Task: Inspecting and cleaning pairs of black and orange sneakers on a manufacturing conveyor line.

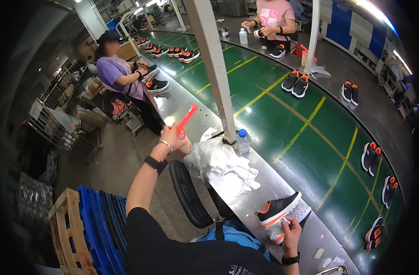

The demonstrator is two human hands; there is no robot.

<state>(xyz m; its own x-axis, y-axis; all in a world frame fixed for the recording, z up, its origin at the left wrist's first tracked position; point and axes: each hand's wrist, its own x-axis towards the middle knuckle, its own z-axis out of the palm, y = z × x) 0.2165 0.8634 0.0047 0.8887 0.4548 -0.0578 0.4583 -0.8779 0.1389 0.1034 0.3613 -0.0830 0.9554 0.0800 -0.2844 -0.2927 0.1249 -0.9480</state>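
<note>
Red-topped, the pale bottle (186, 146) sits in my left hand (170, 137), fingers closed around it near the top, out by the edge of the metal desk (270, 184). Over on the right, my right hand (291, 233) pinches a white cloth (274, 228) against the black sneakers (279, 206), orange-trimmed, lying on the desk right in front of me. Between my hands: crumpled white wrapping (230, 167), and just beside it, a blue-capped bottle (243, 143). More shoes (295, 84) line the green belt (292, 123).
</note>
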